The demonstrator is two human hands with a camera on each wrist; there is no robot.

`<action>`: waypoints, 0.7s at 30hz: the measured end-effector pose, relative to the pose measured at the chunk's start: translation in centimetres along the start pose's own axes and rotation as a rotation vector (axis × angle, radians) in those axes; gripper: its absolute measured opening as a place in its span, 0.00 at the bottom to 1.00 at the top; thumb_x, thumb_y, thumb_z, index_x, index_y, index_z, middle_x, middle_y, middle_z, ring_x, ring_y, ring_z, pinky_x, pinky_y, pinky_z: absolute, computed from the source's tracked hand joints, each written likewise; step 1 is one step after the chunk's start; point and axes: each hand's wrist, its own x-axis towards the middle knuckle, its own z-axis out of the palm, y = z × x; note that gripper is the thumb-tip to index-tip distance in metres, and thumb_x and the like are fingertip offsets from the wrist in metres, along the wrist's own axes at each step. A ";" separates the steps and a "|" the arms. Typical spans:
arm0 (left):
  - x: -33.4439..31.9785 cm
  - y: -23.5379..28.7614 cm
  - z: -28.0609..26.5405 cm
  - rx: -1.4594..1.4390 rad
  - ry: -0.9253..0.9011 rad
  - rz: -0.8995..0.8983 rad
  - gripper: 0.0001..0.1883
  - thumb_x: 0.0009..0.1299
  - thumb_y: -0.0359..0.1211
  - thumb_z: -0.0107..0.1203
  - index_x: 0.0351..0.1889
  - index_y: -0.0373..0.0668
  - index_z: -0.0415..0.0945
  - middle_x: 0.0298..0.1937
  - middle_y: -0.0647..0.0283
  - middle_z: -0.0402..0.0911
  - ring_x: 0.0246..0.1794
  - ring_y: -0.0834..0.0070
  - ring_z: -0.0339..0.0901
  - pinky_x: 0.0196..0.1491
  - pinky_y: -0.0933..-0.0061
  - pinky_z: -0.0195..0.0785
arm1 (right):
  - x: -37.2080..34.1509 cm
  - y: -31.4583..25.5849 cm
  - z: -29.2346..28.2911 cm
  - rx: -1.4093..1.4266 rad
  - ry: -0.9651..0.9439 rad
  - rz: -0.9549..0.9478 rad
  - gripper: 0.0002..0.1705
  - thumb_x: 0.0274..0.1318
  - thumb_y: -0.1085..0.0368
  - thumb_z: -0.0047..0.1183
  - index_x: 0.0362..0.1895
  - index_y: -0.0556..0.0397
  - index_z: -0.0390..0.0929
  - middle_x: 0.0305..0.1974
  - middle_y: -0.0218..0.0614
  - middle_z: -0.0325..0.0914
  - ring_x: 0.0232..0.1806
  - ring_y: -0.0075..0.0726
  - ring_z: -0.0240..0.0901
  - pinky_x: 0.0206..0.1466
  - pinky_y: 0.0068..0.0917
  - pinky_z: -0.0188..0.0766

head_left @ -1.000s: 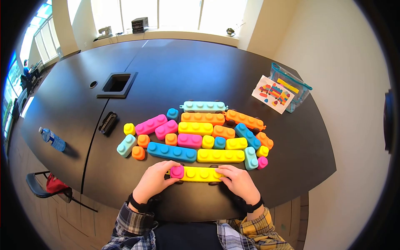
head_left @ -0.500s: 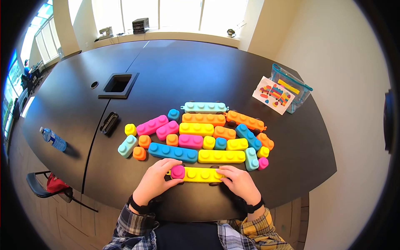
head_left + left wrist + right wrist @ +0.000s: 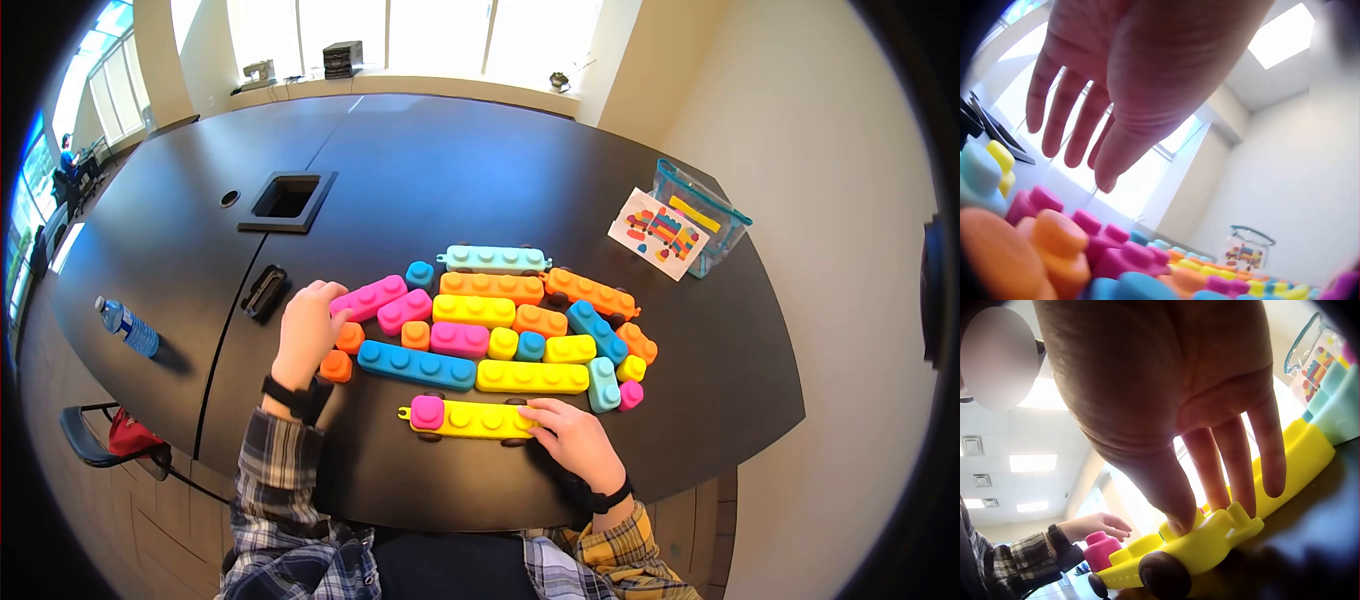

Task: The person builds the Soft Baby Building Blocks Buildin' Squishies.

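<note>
A yellow wheeled base (image 3: 478, 419) lies near the table's front edge, with a small pink block (image 3: 428, 411) on its left end. My right hand (image 3: 578, 440) holds the base's right end between thumb and fingers, as the right wrist view also shows. Over the left side of the block group is my left hand (image 3: 308, 335), beside the long pink block (image 3: 368, 298). In the left wrist view its fingers (image 3: 1072, 119) extend above the blocks, holding nothing. The hand covers the spot left of the small orange blocks (image 3: 336, 366).
Many coloured blocks, a light teal wheeled base (image 3: 495, 260) and an orange one (image 3: 590, 293) lie mid-table. A picture card (image 3: 658, 233) leans by a clear bag (image 3: 712, 215). Left are a black case (image 3: 263, 293), a water bottle (image 3: 128, 327) and a table opening (image 3: 285, 199).
My left hand has let go of the base's pink-block end and moved left and away from me, over the blocks. My right hand stays on the base.
</note>
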 end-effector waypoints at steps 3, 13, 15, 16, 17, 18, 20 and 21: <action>0.7 -2.0 1.1 0.103 -0.109 -0.037 0.13 0.60 0.31 0.72 0.42 0.39 0.85 0.41 0.54 0.83 0.46 0.50 0.83 0.50 0.54 0.78 | 0.0 -0.2 -0.2 0.004 -0.014 0.012 0.23 0.59 0.67 0.66 0.60 0.45 0.85 0.58 0.37 0.84 0.54 0.50 0.83 0.56 0.38 0.82; 1.9 -4.0 2.4 0.037 -0.205 -0.073 0.11 0.60 0.29 0.71 0.39 0.37 0.84 0.42 0.53 0.83 0.45 0.50 0.83 0.51 0.54 0.78 | 0.1 -1.7 -2.9 0.126 0.060 0.028 0.33 0.63 0.62 0.66 0.72 0.46 0.75 0.66 0.44 0.78 0.63 0.56 0.78 0.65 0.41 0.77; 2.0 -2.9 1.3 0.010 -0.233 -0.109 0.11 0.60 0.29 0.70 0.40 0.37 0.83 0.42 0.53 0.83 0.46 0.50 0.83 0.51 0.54 0.78 | 0.0 -1.4 -3.1 0.126 0.078 0.031 0.33 0.63 0.63 0.66 0.72 0.47 0.75 0.66 0.44 0.78 0.64 0.55 0.78 0.66 0.40 0.76; 2.1 -2.3 0.7 -0.008 -0.188 -0.093 0.12 0.61 0.29 0.70 0.40 0.36 0.82 0.42 0.54 0.82 0.45 0.50 0.82 0.50 0.54 0.78 | -0.1 -1.3 -3.2 0.127 0.080 0.032 0.33 0.63 0.63 0.66 0.72 0.47 0.75 0.66 0.44 0.78 0.64 0.55 0.78 0.66 0.40 0.76; 2.0 -1.6 0.1 -0.027 -0.142 -0.078 0.12 0.62 0.28 0.69 0.41 0.36 0.82 0.42 0.54 0.81 0.45 0.50 0.82 0.49 0.54 0.78 | -0.2 -1.2 -3.3 0.145 0.081 0.048 0.33 0.62 0.64 0.66 0.72 0.47 0.75 0.67 0.44 0.78 0.64 0.55 0.78 0.66 0.40 0.76; 2.0 -1.0 -0.4 -0.026 -0.144 -0.079 0.12 0.62 0.28 0.69 0.41 0.36 0.82 0.42 0.54 0.81 0.45 0.50 0.82 0.49 0.54 0.78 | -0.3 -1.2 -3.4 0.164 0.082 0.065 0.33 0.62 0.64 0.66 0.72 0.47 0.75 0.67 0.44 0.78 0.65 0.55 0.77 0.66 0.40 0.76; 1.6 0.4 -1.6 -0.130 0.027 0.053 0.12 0.63 0.27 0.68 0.44 0.36 0.80 0.42 0.54 0.79 0.44 0.51 0.81 0.48 0.56 0.76 | -0.4 -1.3 -3.7 0.180 0.087 0.079 0.34 0.61 0.65 0.67 0.72 0.48 0.75 0.66 0.45 0.78 0.64 0.55 0.78 0.66 0.41 0.76; 1.4 1.6 -2.4 -0.178 0.029 0.080 0.13 0.64 0.25 0.67 0.45 0.36 0.78 0.43 0.54 0.79 0.44 0.52 0.81 0.48 0.58 0.75 | -0.4 -1.4 -3.8 0.193 0.093 0.093 0.34 0.61 0.65 0.67 0.72 0.49 0.75 0.66 0.46 0.78 0.64 0.56 0.78 0.66 0.42 0.76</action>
